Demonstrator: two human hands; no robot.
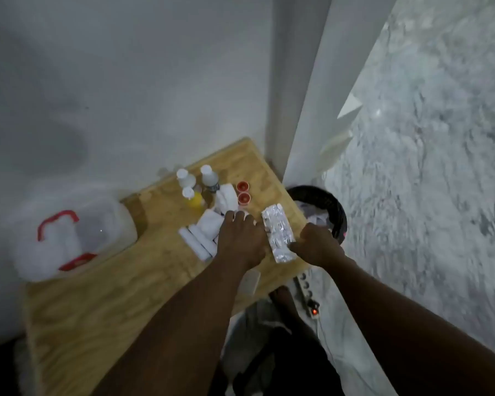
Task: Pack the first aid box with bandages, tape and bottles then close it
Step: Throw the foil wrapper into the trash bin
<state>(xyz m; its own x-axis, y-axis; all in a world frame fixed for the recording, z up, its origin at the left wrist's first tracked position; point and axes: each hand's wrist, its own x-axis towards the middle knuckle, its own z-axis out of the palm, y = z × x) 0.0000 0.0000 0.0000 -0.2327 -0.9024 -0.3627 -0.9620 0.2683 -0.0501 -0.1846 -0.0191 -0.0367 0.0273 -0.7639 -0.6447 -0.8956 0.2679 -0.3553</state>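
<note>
Reaching forward from the bottom of the view, two bare forearms stretch over a pale wooden table (103,310); below them a bare foot (283,298) stands on the floor beside a power strip (307,295) with a small red light. At the table's right edge the right hand (316,247) is curled closed, pinching the near end of a stack of silver foil blister strips (277,232) between thumb and fingers; the stack lies lengthwise, its far end pointing away. Just left of it the left hand (240,238) rests palm down with the fingers loosely spread, touching the inner edge of the foil stack and lying over white folded bandages (209,224); it grasps nothing that can be seen. White bandage rolls (196,242) lie side by side just left of that hand. Well apart to the left sits the first aid box (72,232), translucent white with red clasps, blurred, so its lid position cannot be told. Farther back, more white gauze (226,197) lies beside two small red-topped cups (243,192); behind these stand white-capped bottles (209,175), one holding yellow liquid (195,200). Past the table's right corner a black bin (335,207) stands on the speckled floor; a white wall rises behind.
</note>
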